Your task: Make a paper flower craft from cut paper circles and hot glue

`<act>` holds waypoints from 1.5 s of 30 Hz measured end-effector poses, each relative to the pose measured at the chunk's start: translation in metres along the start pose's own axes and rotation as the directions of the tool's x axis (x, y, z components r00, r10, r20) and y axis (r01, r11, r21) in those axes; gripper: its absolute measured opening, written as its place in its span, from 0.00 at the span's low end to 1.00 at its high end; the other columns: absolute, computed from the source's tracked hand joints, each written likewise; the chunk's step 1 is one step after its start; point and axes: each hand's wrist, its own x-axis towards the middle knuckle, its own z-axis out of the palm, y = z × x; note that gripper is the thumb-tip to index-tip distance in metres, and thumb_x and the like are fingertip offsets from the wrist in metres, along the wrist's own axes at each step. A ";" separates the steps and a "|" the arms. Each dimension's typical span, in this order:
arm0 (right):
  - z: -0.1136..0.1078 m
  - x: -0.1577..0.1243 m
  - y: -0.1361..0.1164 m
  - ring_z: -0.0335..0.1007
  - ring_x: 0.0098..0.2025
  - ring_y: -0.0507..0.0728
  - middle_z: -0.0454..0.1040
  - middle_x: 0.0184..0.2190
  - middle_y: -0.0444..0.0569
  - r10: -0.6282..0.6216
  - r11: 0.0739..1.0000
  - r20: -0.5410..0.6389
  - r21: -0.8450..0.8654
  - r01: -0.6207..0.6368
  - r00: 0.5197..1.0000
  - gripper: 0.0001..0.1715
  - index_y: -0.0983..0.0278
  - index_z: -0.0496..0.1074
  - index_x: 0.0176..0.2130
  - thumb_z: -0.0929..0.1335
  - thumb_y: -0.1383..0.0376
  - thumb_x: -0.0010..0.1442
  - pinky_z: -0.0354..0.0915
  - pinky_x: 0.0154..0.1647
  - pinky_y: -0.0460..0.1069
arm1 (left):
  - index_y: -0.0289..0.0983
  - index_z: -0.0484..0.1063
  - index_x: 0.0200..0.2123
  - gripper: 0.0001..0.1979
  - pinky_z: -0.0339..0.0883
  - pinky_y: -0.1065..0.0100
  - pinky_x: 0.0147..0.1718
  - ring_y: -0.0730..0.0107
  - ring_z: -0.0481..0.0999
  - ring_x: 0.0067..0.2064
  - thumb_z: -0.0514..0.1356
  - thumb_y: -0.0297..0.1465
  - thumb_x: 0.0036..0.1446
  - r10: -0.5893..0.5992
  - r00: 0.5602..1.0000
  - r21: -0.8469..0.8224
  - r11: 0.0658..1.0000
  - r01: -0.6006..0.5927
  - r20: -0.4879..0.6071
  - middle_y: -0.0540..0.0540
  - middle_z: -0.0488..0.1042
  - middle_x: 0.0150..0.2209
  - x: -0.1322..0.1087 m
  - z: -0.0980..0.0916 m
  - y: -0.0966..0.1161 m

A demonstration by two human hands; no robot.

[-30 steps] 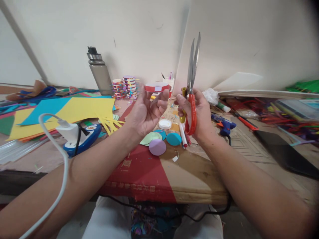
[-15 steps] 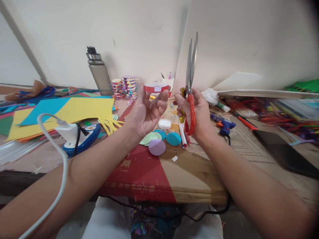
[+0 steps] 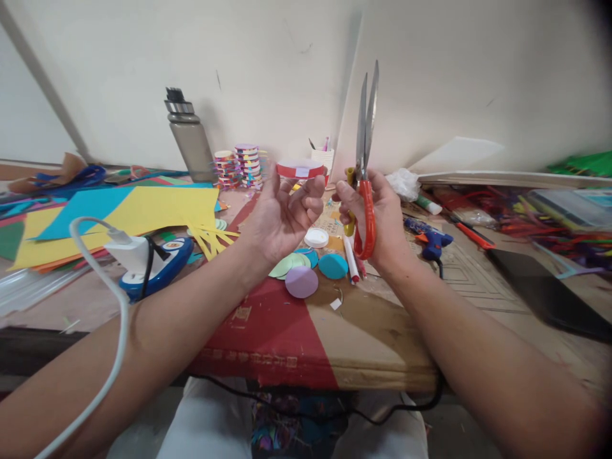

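My left hand (image 3: 282, 217) is raised palm up over the table, with its fingers curled. Its fingertips pinch a red paper ring (image 3: 300, 168) that has a white patch. My right hand (image 3: 382, 223) is closed round the orange and yellow handles of a pair of scissors (image 3: 366, 146). The long steel blades point straight up and are nearly together. The two hands are close to each other, a little above several paper discs (image 3: 302, 280) in purple, teal and light green. A white lid (image 3: 316, 238) lies beside the discs.
Yellow and blue paper sheets (image 3: 138, 210) and a white charger (image 3: 131, 252) on a blue power strip lie at the left. A steel bottle (image 3: 190, 137), stacked paper rings (image 3: 239, 166) and a pen cup stand by the wall. At the right are a blue glue gun (image 3: 433, 242) and a dark slab (image 3: 549, 296).
The scissors shifted slightly left toward my left hand. My left hand's fingers have closed a little round the red ring. Otherwise nothing moved.
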 end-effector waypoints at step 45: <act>0.005 -0.002 -0.014 0.72 0.34 0.55 0.72 0.34 0.47 0.087 0.994 -0.040 0.077 -0.084 0.995 0.26 0.55 0.67 0.46 0.71 0.46 0.54 0.68 0.27 0.50 | 0.40 0.67 0.57 0.26 0.64 0.73 0.19 0.70 0.78 0.28 0.54 0.49 0.62 0.044 0.994 0.027 0.999 -0.047 0.101 0.44 0.78 0.31 0.009 -0.008 -0.002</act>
